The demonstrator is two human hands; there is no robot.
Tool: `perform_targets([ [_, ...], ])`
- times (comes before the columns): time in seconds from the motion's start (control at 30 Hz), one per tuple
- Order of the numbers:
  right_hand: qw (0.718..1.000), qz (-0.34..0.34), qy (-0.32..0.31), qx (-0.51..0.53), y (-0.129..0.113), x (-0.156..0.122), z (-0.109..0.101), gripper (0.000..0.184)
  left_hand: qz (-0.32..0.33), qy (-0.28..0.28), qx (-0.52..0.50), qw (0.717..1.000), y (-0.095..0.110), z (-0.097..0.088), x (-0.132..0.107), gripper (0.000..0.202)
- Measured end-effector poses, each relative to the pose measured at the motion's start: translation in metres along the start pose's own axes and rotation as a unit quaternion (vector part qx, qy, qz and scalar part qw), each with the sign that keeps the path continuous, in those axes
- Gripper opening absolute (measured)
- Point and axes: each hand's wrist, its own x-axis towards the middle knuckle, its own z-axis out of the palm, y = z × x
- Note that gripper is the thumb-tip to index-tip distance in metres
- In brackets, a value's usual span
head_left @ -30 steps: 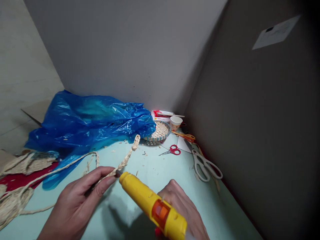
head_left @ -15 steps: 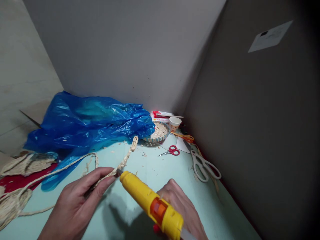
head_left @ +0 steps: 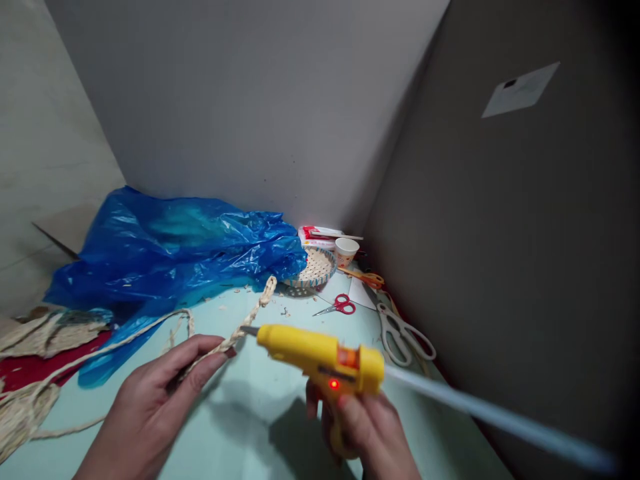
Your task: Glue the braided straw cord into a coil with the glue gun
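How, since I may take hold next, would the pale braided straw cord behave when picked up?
The braided cord is probably fairly firm: its end projects past the left hand without drooping. It looks light, being slim; the knobbly plait likely resists slipping.

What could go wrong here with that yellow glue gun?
The left hand pinches the braid close to the glue gun's metal nozzle; if hot, a slip could burn it. The red light glows, so it may well be powered.

The long glue stick juts out behind, so it might bump something if the right hand swings.
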Motion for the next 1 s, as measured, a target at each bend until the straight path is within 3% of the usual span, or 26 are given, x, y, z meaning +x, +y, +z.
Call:
perform_targets([
  [0.07, 0.972, 0.115, -0.004, 0.204, -0.007, 0.007, -0.008, 0.059, -0.029, -0.024, -0.028, 0.999, 0.003, -0.001, 0.004, 0.043],
  [0.13, 0.904, 0.201, 0.008, 0.378, -0.006, 0.015, -0.012, 0.056, -0.051, -0.043, -0.045, 0.997, 0.004, -0.005, 0.01, 0.043],
  [0.23, 0.852, 0.265, 0.047, 0.449, 0.008, 0.021, -0.012, 0.055, -0.057, -0.041, -0.049, 0.996, 0.002, -0.011, 0.021, 0.046],
  [0.3, 0.837, 0.299, 0.058, 0.454, 0.018, 0.021, -0.011, 0.056, -0.053, -0.033, -0.049, 0.997, -0.002, -0.016, 0.026, 0.046],
  [0.53, 0.889, 0.321, -0.014, 0.325, 0.029, 0.009, -0.011, 0.042, -0.028, -0.048, -0.06, 0.997, -0.003, -0.024, 0.031, 0.043],
  [0.77, 0.92, 0.357, -0.116, 0.11, 0.023, 0.017, -0.02, 0.076, -0.022, -0.106, -0.085, 0.99, -0.003, -0.016, 0.024, 0.044],
  [0.9, 0.943, 0.292, -0.116, -0.109, 0.004, 0.015, -0.037, 0.063, -0.047, -0.136, -0.106, 0.984, 0.003, -0.014, 0.014, 0.042],
  [1.0, 0.938, 0.246, -0.121, -0.212, -0.013, 0.01, -0.047, 0.054, -0.057, -0.135, -0.138, 0.979, 0.017, -0.013, 0.003, 0.038],
])
